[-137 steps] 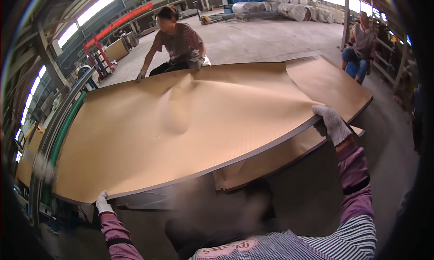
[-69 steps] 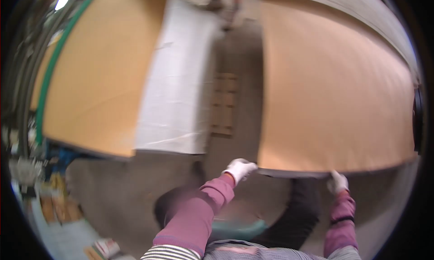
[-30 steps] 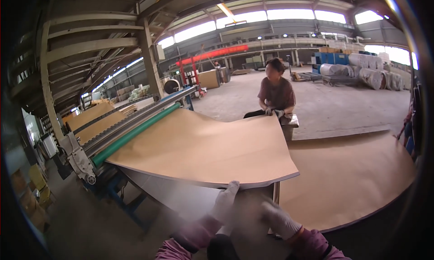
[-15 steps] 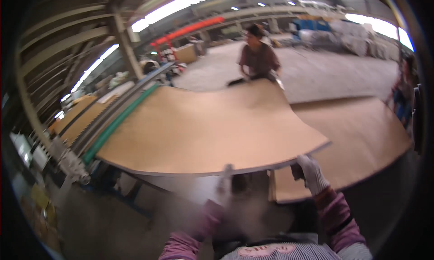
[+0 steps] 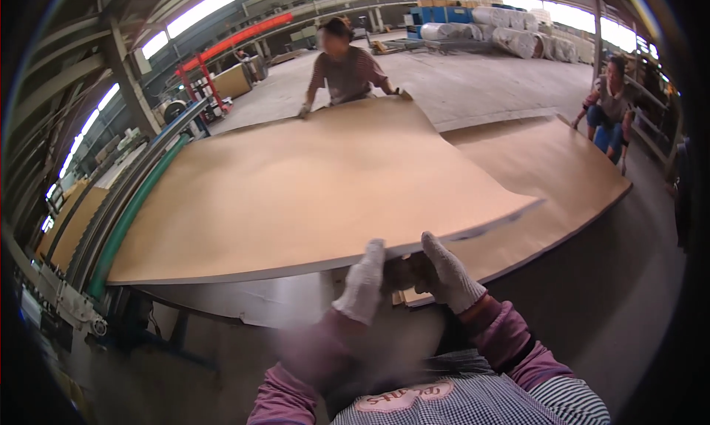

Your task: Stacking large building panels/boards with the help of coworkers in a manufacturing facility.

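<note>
A large, flexible tan sheet (image 5: 296, 184) with a grey edge stretches in front of me, coming off a machine at the left. My left hand (image 5: 362, 284), in a white knitted glove, is closed on the sheet's near edge, thumb on top. Close by on the right, my gloved right hand (image 5: 452, 277) pinches the same edge with its thumb over it; its dark-palmed fingers lie below, partly hidden. Beneath, to the right, lies a second tan sheet (image 5: 569, 162). Across from me a co-worker (image 5: 344, 70) has both hands at the far edge.
The machine's green roller (image 5: 137, 214) runs along the left side. A second person (image 5: 610, 103) is low at the far right, beside the lower sheet's corner. Plastic-wrapped rolls (image 5: 510, 36) and a red frame (image 5: 211, 85) stand farther back on the concrete floor.
My right hand has moved left along the near edge, from close to the corner to beside my left hand. The view has swung right, bringing the second person fully into sight.
</note>
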Action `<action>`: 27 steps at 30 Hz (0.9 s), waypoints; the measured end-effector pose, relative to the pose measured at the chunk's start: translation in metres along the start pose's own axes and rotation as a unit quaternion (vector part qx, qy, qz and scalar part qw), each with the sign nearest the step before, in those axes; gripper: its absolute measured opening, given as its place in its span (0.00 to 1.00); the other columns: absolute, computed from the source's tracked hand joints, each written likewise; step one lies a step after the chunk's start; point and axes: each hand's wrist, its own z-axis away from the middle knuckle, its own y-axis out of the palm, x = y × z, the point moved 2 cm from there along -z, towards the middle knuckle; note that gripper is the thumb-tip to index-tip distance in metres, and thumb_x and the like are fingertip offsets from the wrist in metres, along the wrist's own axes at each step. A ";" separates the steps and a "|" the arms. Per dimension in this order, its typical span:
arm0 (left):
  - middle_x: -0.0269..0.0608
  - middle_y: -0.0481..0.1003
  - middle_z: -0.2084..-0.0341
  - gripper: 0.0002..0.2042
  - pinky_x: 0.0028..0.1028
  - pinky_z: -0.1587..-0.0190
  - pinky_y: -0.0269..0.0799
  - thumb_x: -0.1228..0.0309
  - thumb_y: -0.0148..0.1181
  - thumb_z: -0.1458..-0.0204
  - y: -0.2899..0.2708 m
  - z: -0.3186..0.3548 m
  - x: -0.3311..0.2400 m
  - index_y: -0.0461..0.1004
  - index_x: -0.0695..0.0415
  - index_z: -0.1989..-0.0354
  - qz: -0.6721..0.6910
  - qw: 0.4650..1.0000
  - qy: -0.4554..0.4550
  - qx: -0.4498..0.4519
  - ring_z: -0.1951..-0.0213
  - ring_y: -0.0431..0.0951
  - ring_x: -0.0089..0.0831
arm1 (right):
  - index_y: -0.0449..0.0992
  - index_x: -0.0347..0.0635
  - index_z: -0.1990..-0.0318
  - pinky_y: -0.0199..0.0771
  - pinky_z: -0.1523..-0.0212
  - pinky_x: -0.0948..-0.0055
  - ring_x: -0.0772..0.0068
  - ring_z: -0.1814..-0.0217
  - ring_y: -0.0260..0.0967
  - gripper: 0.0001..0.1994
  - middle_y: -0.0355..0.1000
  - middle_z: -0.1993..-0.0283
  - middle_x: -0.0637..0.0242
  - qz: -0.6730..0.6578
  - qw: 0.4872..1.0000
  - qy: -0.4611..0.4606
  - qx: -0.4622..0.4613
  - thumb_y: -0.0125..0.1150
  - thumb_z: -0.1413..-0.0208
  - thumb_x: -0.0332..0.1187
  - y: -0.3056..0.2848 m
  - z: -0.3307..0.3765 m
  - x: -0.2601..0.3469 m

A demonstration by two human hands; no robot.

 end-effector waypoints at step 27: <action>0.48 0.76 0.72 0.20 0.42 0.64 0.77 0.56 0.45 0.39 -0.062 -0.022 0.008 0.70 0.65 0.59 0.119 0.987 -0.101 0.023 0.70 0.79 0.41 | 0.72 0.45 0.75 0.62 0.85 0.78 0.75 0.84 0.64 0.30 0.67 0.82 0.67 0.049 0.978 -0.050 -0.194 0.43 0.44 0.65 -0.023 -0.018 -0.004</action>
